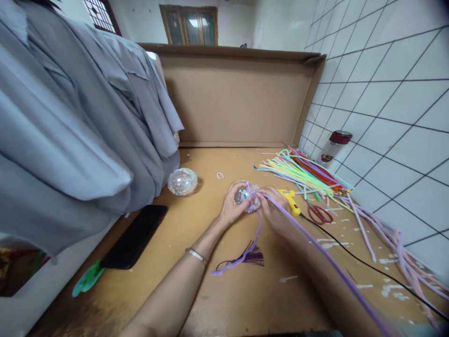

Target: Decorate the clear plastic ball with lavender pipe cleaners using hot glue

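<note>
My left hand [233, 204] is wrapped round a small clear faceted ball [253, 203] that has lilac pipe cleaner on it. Against the ball's right side, my right hand [275, 206] pinches a long lilac pipe cleaner [298, 227], which trails down over my right forearm to the lower right. A second lilac length [258, 229] hangs from the ball onto the table. Beside its lower end lies a dark purple tassel [253, 256]. Fingers cover part of the ball.
At left are a clear bowl-shaped piece [183, 181], a black phone [135, 238] and hanging grey cloth [87, 117]. Right: a yellow glue gun [293, 206] with black cord, red-handled scissors [320, 215], pipe cleaners [298, 171] and a red-lidded jar [331, 149]. Cardboard [235, 98] stands behind.
</note>
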The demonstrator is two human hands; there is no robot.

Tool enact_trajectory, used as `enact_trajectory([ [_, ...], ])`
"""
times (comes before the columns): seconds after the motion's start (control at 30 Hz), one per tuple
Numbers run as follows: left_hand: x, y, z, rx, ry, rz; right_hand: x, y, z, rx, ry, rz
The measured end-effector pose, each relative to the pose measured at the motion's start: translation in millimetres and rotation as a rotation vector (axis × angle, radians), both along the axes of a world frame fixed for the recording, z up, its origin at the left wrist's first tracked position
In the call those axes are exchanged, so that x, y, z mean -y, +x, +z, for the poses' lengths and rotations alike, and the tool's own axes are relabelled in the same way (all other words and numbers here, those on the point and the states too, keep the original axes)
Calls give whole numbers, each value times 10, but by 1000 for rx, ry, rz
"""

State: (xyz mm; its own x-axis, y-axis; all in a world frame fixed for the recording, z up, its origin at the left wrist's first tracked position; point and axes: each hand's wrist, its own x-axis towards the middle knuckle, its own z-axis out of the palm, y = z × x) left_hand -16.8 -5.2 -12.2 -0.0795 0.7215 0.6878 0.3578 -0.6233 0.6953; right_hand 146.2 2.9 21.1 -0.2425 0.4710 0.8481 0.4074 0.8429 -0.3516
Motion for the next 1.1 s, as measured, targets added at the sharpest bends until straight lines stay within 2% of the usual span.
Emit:
enact_trajectory([
  [0.33,0,19,8,-32,31,-3,-34,-3,-91,1,176,-36],
  [0.57,9,21,3,-14,34,-14,13,26,-115,257,448,-189],
  [0.73,-12,3,-29,25,22,-22,46,16,-90,355,571,-183],
  [1.1,-25,-2,-34,40,24,-14,25,-13,-116,371,609,-188],
])
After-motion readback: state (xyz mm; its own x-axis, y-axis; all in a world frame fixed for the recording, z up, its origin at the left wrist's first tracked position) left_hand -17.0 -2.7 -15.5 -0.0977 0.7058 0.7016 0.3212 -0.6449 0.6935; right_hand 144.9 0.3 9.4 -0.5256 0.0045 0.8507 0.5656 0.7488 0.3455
